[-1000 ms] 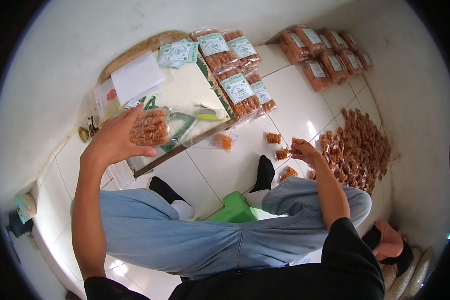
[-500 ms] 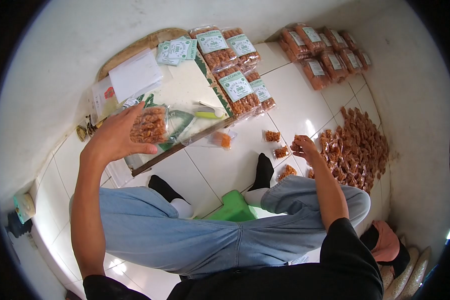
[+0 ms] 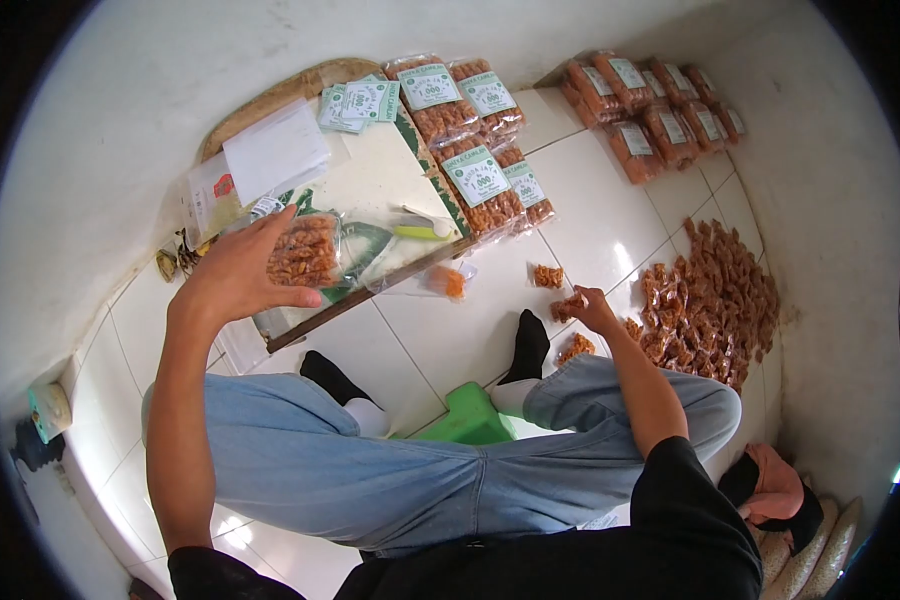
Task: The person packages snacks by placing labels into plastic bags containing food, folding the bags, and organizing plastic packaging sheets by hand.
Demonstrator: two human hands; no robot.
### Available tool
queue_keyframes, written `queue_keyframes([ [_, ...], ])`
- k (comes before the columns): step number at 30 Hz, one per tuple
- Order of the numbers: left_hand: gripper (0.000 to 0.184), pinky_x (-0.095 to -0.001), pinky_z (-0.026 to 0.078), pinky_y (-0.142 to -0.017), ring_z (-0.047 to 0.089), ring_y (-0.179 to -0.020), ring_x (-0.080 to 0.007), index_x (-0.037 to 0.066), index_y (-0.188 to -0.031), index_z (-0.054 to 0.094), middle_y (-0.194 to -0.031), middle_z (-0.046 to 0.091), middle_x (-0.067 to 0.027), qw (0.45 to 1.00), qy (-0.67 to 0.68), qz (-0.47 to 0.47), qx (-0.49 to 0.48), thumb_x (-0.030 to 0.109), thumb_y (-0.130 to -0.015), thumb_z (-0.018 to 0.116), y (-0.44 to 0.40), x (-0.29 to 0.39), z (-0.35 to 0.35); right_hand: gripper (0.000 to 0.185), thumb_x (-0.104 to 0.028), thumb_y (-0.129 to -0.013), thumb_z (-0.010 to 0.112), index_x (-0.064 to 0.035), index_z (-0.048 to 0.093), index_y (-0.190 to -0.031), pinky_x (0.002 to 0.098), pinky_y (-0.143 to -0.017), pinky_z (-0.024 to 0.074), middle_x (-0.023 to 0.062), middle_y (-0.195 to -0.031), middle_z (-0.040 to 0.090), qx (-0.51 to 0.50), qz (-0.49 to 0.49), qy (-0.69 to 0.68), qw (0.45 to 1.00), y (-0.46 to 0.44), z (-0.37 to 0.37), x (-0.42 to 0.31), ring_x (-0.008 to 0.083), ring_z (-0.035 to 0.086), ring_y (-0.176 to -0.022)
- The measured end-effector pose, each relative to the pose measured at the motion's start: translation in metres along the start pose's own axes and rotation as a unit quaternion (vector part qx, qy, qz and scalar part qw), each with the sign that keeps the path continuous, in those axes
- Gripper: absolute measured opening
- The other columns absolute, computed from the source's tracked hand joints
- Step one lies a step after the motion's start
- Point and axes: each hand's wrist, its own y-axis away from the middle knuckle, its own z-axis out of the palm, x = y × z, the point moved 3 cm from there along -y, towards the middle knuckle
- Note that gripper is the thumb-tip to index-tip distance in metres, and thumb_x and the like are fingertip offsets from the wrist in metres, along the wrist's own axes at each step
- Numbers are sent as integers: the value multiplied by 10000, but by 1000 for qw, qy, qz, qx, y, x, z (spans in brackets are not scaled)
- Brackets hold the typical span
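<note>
My left hand (image 3: 232,268) spans a clear plastic bag of brown snacks (image 3: 305,250) on the low table (image 3: 380,185), thumb along the near side and fingers at the far side, steadying it. Over the floor tiles, my right hand (image 3: 597,310) has its fingertips closed on a small snack packet (image 3: 567,307). Another small packet (image 3: 547,276) lies just beyond it, and one more (image 3: 576,347) lies nearer my knee. A clear bag with an orange piece in it (image 3: 446,281) lies by the table edge.
Labelled snack packs (image 3: 480,185) stand along the table's right side. More packs (image 3: 660,110) are stacked by the wall. A heap of small packets (image 3: 710,300) covers the floor at right. On the table are green labels (image 3: 360,103), white sheets (image 3: 275,150) and a green-handled tool (image 3: 420,230).
My right hand has moved slightly left and its fingertips now meet the small packet on the floor. My left hand stays at the bag; the view has shifted a little.
</note>
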Motion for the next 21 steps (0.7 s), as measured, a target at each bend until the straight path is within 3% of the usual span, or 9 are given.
queue_keyframes([
  [2, 1122, -406, 341, -1099, 407, -1328, -332, 73, -1472, 296, -1442, 409, -199, 1000, 2, 1, 2, 537, -603, 832, 1, -1, 0, 909, -334, -777, 788, 13, 259, -1430, 346, -777, 552, 184, -1024, 655, -6, -6, 61, 998, 1, 3, 1, 263, 654, -892],
  [3, 1148, -401, 345, -1097, 419, -1316, -333, 42, -1464, 300, -1443, 413, -189, 1000, 0, 5, 4, 577, -589, 816, 1, -2, 0, 939, -338, -782, 784, 33, 217, -1432, 351, -784, 549, 191, -1049, 656, -111, 134, -177, 969, 1, -8, -12, 261, 653, -913],
  [4, 1179, -396, 350, -1095, 431, -1305, -335, 11, -1455, 303, -1444, 417, -180, 1000, -1, 8, 6, 618, -574, 800, 0, -2, 0, 971, -343, -787, 781, 52, 175, -1434, 355, -792, 546, 198, -1073, 656, -206, 263, -398, 854, 3, -13, -30, 259, 652, -933],
  [5, 1179, -396, 350, -1095, 431, -1305, -335, 11, -1455, 303, -1444, 417, -180, 1000, 0, 7, 7, 618, -574, 800, 0, -3, 1, 965, -329, -790, 781, 102, 165, -1395, 350, -759, 550, 188, -1106, 650, -177, 267, -441, 838, 6, -15, -41, 251, 651, -949],
  [8, 1183, -397, 349, -1095, 429, -1305, -337, 14, -1457, 300, -1447, 414, -176, 1000, -4, 12, 10, 627, -575, 795, 1, -5, 1, 923, -331, -791, 773, 8, 198, -1430, 390, -703, 559, 134, -1101, 643, -168, 314, -371, 858, 7, -4, -39, 224, 647, -939],
  [10, 1188, -399, 348, -1096, 428, -1304, -342, 13, -1460, 294, -1449, 413, -174, 1000, -1, 7, 4, 637, -577, 787, 2, -5, 1, 887, -325, -782, 781, 31, 251, -1398, 368, -699, 548, 122, -1088, 651, -148, 324, -377, 855, 4, 9, -34, 210, 656, -897],
  [14, 1192, -405, 351, -1095, 428, -1303, -345, 17, -1462, 290, -1448, 414, -174, 1000, -11, 5, 10, 643, -576, 784, 2, -6, 1, 776, -349, -774, 786, 42, 363, -1294, 332, -679, 533, 135, -1000, 660, -210, 273, -391, 854, -2, 34, -39, 180, 649, -766],
  [16, 1196, -411, 352, -1095, 429, -1302, -348, 22, -1463, 292, -1446, 417, -174, 1000, -11, -1, 10, 642, -569, 788, 3, -6, -1, 748, -358, -771, 788, 38, 376, -1254, 317, -668, 531, 150, -979, 650, -168, 277, -320, 890, 0, 14, -66, 169, 633, -751],
  [21, 1174, -411, 362, -1087, 438, -1292, -355, 21, -1458, 303, -1433, 431, -181, 1000, 2, 1, 22, 621, -576, 794, 5, -9, -3, 714, -284, -740, 818, 21, 400, -1231, 308, -682, 532, 148, -991, 637, -38, 219, -316, 922, -7, 8, -62, 179, 624, -793],
])
